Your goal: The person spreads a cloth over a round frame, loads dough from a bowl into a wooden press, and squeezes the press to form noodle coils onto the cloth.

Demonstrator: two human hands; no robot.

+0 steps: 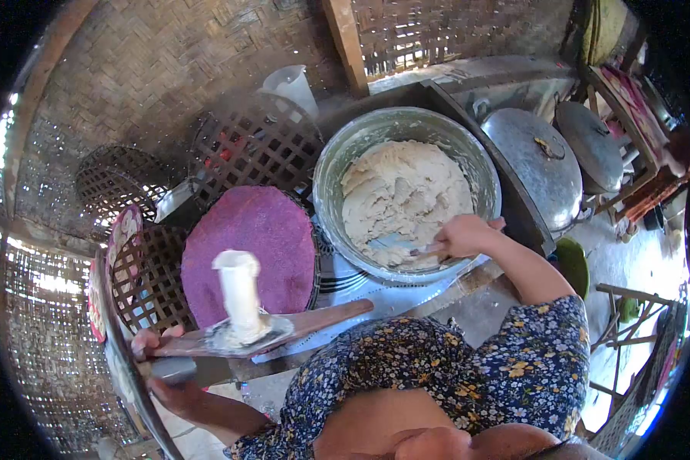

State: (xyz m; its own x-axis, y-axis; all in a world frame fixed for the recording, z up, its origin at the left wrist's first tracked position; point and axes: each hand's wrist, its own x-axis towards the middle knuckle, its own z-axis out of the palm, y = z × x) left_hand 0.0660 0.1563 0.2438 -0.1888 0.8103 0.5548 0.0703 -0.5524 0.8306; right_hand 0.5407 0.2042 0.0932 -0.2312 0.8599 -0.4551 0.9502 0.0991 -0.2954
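left hand (169, 392): board (326, 322) being gripped, lower left; white cylinder (240, 295) being supported
right hand (466, 235): being held at dough (402, 184), upper centre; grip cannot be told
striped covering (351, 288): being spread, centre
woven wall (184, 61): being shown, upper left

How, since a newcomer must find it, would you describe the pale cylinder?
Find the big basin of dough, then the round purple disc to its left in the picture. Below that, the left hand holds a wooden board, with the pale cylinder upright on it. Unlike the white pitcher near the woven wall, it rises from a smeared plate.
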